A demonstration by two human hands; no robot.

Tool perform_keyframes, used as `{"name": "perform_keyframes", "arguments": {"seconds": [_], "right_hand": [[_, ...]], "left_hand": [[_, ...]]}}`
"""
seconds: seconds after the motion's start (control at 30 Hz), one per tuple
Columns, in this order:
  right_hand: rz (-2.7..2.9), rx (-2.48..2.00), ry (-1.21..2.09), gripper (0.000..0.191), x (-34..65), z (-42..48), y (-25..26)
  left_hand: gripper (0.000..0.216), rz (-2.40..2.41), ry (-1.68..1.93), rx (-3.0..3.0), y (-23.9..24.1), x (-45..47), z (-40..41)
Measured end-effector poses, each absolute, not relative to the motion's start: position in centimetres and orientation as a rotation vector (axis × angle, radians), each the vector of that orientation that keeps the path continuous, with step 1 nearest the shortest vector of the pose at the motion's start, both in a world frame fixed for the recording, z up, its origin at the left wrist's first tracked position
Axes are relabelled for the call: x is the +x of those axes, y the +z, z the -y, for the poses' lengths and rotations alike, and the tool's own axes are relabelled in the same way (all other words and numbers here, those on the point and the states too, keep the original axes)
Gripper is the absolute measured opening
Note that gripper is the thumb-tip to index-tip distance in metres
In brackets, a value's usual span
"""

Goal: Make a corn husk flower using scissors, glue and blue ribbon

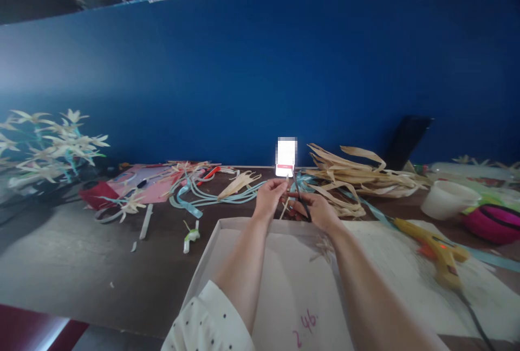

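Observation:
My left hand (268, 197) is closed in a pinch beyond the back edge of a shallow white box lid (229, 242). A small pale strip (287, 177), probably dried husk, sticks up from its fingertips. Just to the right, my right hand (320, 211) grips dark-handled scissors (299, 191), whose blades point up beside the left fingertips. Whether the blades touch the strip I cannot tell. A few thin pale scraps (324, 251) lie in the lid under my right wrist. Behind the hands stands a bright phone screen (286, 153).
Dried corn husks (361, 175) are heaped at the back right. A yellow glue gun (436, 248) lies on paper (377, 253), near a white cup (449, 199). Pale blue cords (203, 194) and a pink sheet (156, 191) are left, with white husk flowers (60, 142) farther left. A blue partition (244, 80) rises behind.

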State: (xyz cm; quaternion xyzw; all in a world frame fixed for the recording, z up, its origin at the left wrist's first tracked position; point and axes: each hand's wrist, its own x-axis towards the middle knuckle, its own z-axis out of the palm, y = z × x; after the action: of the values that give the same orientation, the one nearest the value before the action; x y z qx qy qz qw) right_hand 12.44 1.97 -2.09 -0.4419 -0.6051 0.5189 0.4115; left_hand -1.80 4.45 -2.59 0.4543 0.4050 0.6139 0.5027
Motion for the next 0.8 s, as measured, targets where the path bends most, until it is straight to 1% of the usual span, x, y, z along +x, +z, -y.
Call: {"name": "perform_keyframes", "arguments": {"seconds": [0.13, 0.33, 0.8], "right_hand": [[1.499, -1.143, 1.303, 0.063, 12.29, -1.67, -1.63], [1.494, -1.14, 1.305, 0.059, 12.29, -1.68, -1.64], [1.544, -1.137, 1.28, 0.057, 12.34, -1.74, -1.7]], "left_hand": [[0.027, -0.998, 1.512, 1.115, -2.56, -1.79, -4.5], [0.026, -1.023, 1.513, 1.181, -2.22, -1.83, -4.14], [0.026, -1.09, 1.51, 1.271, -2.2, -1.85, -4.19]]}}
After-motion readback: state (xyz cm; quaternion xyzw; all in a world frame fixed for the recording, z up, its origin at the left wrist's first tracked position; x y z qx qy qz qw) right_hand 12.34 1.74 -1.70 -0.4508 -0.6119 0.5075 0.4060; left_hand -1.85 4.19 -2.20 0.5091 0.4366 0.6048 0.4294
